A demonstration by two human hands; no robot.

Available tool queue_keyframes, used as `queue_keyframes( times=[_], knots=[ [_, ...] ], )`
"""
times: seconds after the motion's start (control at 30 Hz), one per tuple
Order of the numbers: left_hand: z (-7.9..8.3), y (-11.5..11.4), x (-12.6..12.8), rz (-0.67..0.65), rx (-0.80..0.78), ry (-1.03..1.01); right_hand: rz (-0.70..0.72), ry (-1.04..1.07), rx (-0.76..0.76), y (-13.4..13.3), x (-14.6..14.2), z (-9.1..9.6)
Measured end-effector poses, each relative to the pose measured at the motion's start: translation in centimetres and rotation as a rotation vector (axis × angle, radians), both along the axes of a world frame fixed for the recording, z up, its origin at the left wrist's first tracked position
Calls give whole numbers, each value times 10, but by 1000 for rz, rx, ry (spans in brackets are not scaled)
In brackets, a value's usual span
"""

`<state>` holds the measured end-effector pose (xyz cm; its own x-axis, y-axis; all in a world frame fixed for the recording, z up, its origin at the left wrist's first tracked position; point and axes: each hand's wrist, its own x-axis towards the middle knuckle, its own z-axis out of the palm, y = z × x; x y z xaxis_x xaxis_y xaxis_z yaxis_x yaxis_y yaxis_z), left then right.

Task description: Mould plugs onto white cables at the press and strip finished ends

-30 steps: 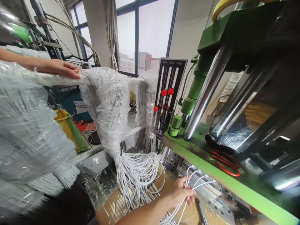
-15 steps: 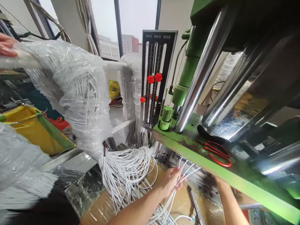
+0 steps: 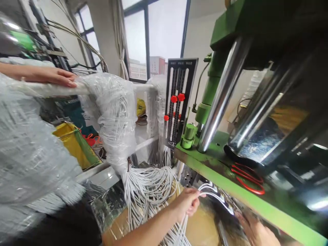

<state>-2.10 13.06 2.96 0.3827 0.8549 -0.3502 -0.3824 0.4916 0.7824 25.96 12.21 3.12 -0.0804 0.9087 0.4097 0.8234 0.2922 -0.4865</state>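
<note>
My left hand (image 3: 190, 202) is closed around a few white cables (image 3: 211, 194) at the lower middle. Their far ends curve to the right toward metal parts (image 3: 225, 200) below the green press plate (image 3: 246, 184). Behind my left hand, the cables trail down into a large bundle of white cables (image 3: 151, 186). My right hand (image 3: 256, 230) is low at the right, by the end of the metal parts and below the press plate's edge. Its fingertips are blurred, so their grip is unclear.
Another person's hand (image 3: 60, 77) rests on a wrapped rail (image 3: 51, 89) at the upper left. Plastic-wrapped cable bundles (image 3: 116, 116) hang from it. Red-handled scissors (image 3: 249, 181) lie on the press plate beside a chrome column (image 3: 222, 92). A slotted scale panel (image 3: 179, 102) stands behind.
The view has swung left. My right hand has come out from under the press plate. The cables in my left hand now bend to the right, and the other person's hand shows more fully.
</note>
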Motion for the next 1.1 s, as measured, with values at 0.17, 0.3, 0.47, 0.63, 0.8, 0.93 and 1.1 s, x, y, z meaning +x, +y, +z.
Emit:
queue_keyframes(
  times=[0.17, 0.3, 0.47, 0.63, 0.8, 0.93, 1.1],
  knots=[
    [17, -35, -27, -322, -139, -75, -51, 77, -401, -70, 11, -2],
    [10, -61, -26, -443, -244, -79, -128, 106, -602, -111, 5, -1],
    [5, -79, -18, -444, -296, -98, -133, 141, -623, -137, 4, -7],
    [10, -92, -15, -437, -308, -116, -159, 177, -621, -150, 7, -18],
    [11, -100, -11, -417, -306, -99, -171, 213, -596, -156, 5, -23],
    [12, -103, -8, -407, -330, -90, -171, 247, -573, -160, 5, -26],
    [13, -107, -6, -386, -383, -121, -152, 268, -567, -166, 6, -26]
  ],
)
